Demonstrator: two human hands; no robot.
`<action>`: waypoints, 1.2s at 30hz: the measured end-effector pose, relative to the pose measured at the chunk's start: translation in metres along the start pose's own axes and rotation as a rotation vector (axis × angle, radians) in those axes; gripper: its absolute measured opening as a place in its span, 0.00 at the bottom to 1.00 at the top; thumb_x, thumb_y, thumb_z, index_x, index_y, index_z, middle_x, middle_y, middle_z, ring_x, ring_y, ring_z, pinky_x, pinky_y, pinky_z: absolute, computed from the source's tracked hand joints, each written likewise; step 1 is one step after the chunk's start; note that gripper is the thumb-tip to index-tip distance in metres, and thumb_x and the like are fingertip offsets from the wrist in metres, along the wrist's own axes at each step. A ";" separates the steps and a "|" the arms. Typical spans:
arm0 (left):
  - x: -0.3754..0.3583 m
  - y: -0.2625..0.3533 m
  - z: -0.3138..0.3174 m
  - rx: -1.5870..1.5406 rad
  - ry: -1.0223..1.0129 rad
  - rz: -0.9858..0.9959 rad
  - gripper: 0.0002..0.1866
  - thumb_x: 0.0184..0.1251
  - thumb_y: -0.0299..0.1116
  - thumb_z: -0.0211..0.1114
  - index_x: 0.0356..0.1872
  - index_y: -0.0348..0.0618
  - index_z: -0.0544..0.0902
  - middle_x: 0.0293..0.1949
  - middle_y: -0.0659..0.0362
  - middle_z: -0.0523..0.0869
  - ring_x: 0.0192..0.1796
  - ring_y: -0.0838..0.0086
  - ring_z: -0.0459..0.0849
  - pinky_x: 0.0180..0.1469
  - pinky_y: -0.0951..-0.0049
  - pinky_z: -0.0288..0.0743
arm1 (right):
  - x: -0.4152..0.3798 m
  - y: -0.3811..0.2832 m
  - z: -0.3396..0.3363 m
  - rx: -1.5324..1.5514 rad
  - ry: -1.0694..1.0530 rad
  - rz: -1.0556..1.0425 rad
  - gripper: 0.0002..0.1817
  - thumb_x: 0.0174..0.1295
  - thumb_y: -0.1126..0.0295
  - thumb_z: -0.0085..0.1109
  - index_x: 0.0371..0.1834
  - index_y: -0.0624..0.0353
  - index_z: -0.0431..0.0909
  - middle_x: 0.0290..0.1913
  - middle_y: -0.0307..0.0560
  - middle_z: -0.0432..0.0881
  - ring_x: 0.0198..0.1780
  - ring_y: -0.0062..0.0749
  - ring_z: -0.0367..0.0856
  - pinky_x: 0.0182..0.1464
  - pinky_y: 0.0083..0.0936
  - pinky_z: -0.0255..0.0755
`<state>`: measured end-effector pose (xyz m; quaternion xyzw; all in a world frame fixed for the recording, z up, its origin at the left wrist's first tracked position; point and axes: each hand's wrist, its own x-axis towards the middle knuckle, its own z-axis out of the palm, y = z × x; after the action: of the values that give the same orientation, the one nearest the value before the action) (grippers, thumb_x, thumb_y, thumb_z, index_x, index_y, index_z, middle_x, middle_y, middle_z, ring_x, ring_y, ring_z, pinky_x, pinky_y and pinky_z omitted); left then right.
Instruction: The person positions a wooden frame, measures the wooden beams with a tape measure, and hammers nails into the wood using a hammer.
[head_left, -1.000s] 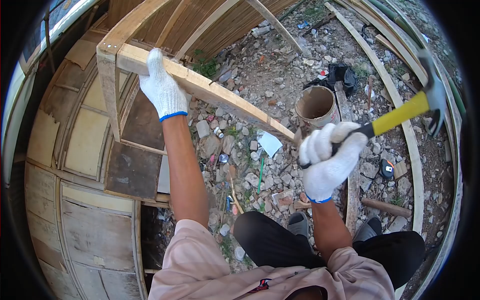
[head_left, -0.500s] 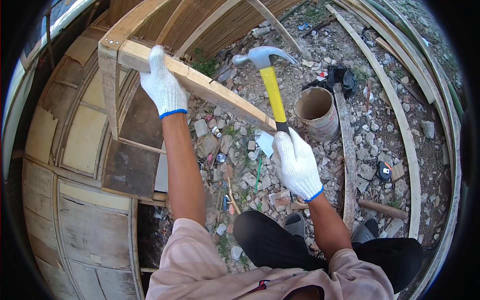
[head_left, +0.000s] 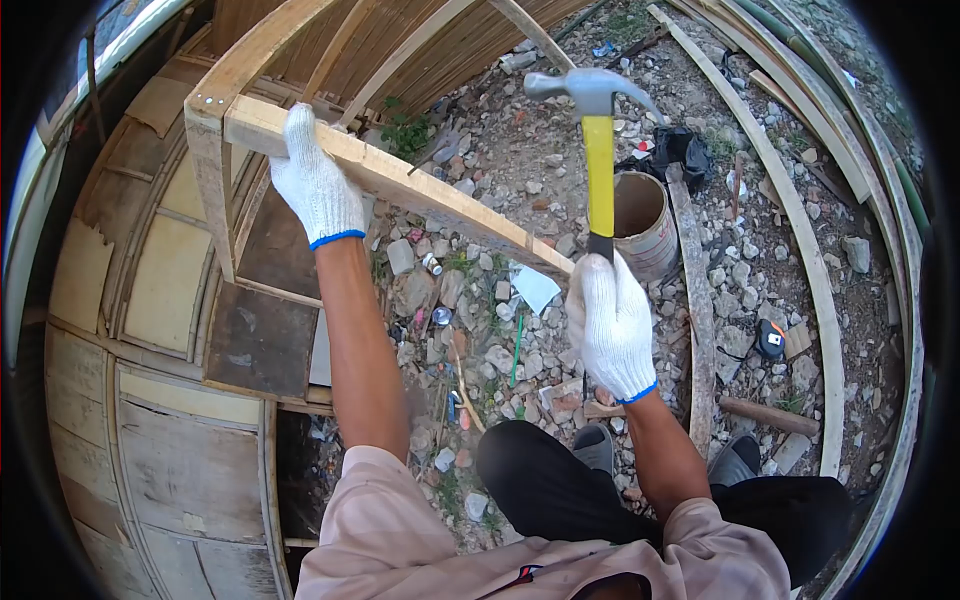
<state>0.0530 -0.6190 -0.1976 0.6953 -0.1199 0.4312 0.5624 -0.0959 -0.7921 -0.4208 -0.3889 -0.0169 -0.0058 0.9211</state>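
In a white knit glove with a blue cuff, my left hand (head_left: 318, 185) is wrapped round a wooden board (head_left: 450, 198) near its far left end. That end meets the corner of a wooden frame (head_left: 208, 120), where small nail heads show. My right hand (head_left: 612, 325), gloved the same way, is closed round the black grip of a claw hammer (head_left: 600, 170) with a yellow handle. The hammer stands upright, its steel head up and apart from the board. The board's near end lies just beside my right hand.
A dirty bucket (head_left: 640, 225) stands behind the hammer, with a black plastic bag (head_left: 680, 155) beyond it. Long wooden strips (head_left: 790, 210) lie on the rubble at right, near a tape measure (head_left: 769, 340). Old wooden panels (head_left: 190, 460) fill the left side.
My right hand and the hammer have moved right and the hammer head has risen, the handle now more upright. My left hand and the board have shifted slightly left and down.
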 end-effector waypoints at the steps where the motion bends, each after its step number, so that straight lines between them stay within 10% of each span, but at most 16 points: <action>1: -0.003 -0.002 -0.004 0.001 -0.008 -0.005 0.26 0.64 0.46 0.74 0.49 0.36 0.75 0.35 0.54 0.79 0.36 0.65 0.82 0.41 0.61 0.80 | -0.003 -0.006 0.000 0.182 0.001 0.018 0.16 0.80 0.58 0.49 0.47 0.62 0.74 0.27 0.37 0.74 0.23 0.19 0.70 0.24 0.19 0.62; 5: -0.002 -0.004 0.002 -0.022 -0.033 0.024 0.26 0.63 0.45 0.74 0.49 0.36 0.75 0.35 0.54 0.79 0.36 0.66 0.82 0.41 0.61 0.80 | -0.006 -0.007 0.019 0.483 0.030 0.052 0.15 0.79 0.59 0.49 0.46 0.62 0.73 0.24 0.36 0.73 0.22 0.19 0.71 0.24 0.21 0.63; 9: -0.007 0.003 0.008 -0.002 -0.007 0.006 0.25 0.64 0.44 0.74 0.49 0.36 0.75 0.34 0.55 0.79 0.36 0.66 0.82 0.40 0.61 0.79 | 0.004 0.017 0.010 -0.437 -0.085 -0.176 0.20 0.79 0.58 0.49 0.51 0.68 0.75 0.24 0.44 0.77 0.23 0.28 0.77 0.27 0.33 0.69; 12: -0.005 -0.001 0.003 0.003 -0.030 0.036 0.25 0.63 0.44 0.74 0.49 0.36 0.75 0.34 0.55 0.78 0.36 0.65 0.82 0.40 0.61 0.79 | -0.014 -0.025 0.008 0.291 0.055 0.048 0.20 0.79 0.53 0.49 0.53 0.61 0.73 0.20 0.35 0.66 0.18 0.21 0.66 0.19 0.24 0.59; 17: -0.007 0.000 0.004 -0.003 -0.027 0.030 0.26 0.63 0.45 0.74 0.50 0.36 0.75 0.36 0.54 0.79 0.37 0.65 0.82 0.41 0.61 0.80 | 0.001 -0.047 -0.002 0.971 0.181 -0.681 0.24 0.80 0.43 0.40 0.33 0.51 0.63 0.18 0.33 0.60 0.14 0.18 0.54 0.15 0.22 0.52; 19: -0.010 0.002 0.008 -0.009 -0.047 0.028 0.28 0.63 0.46 0.75 0.53 0.35 0.75 0.37 0.53 0.79 0.38 0.65 0.82 0.41 0.60 0.80 | 0.005 0.004 0.019 0.663 0.103 -0.610 0.19 0.81 0.52 0.43 0.39 0.55 0.71 0.20 0.39 0.68 0.16 0.24 0.63 0.18 0.25 0.60; 21: -0.004 -0.002 0.007 0.059 -0.007 0.042 0.30 0.62 0.47 0.75 0.55 0.35 0.75 0.37 0.53 0.79 0.39 0.65 0.82 0.42 0.59 0.80 | 0.007 0.038 0.011 -0.763 -0.025 -0.746 0.15 0.79 0.59 0.50 0.51 0.61 0.77 0.25 0.48 0.77 0.21 0.28 0.74 0.24 0.27 0.68; 23: 0.000 -0.004 -0.001 0.046 -0.018 0.030 0.30 0.62 0.46 0.75 0.55 0.34 0.75 0.37 0.53 0.79 0.38 0.65 0.82 0.42 0.59 0.80 | 0.004 0.063 -0.006 -0.760 -0.101 -0.519 0.19 0.77 0.62 0.54 0.61 0.64 0.76 0.30 0.55 0.82 0.27 0.30 0.80 0.31 0.28 0.73; 25: 0.002 -0.005 -0.006 0.052 -0.015 0.032 0.28 0.63 0.46 0.74 0.54 0.35 0.75 0.36 0.53 0.79 0.37 0.64 0.82 0.41 0.60 0.80 | 0.000 0.025 0.002 0.341 -0.081 0.206 0.15 0.79 0.55 0.50 0.45 0.57 0.73 0.19 0.35 0.68 0.17 0.19 0.65 0.19 0.22 0.60; 36: -0.003 0.000 0.003 -0.028 -0.070 -0.025 0.22 0.64 0.44 0.72 0.45 0.38 0.75 0.33 0.54 0.78 0.34 0.66 0.81 0.38 0.64 0.80 | 0.002 0.004 0.008 0.236 -0.280 0.142 0.15 0.81 0.57 0.45 0.44 0.56 0.73 0.22 0.29 0.65 0.19 0.12 0.60 0.20 0.15 0.53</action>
<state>0.0530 -0.6226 -0.1998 0.7034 -0.1369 0.3977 0.5731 -0.0944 -0.7838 -0.4181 -0.2755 -0.1178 0.1150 0.9471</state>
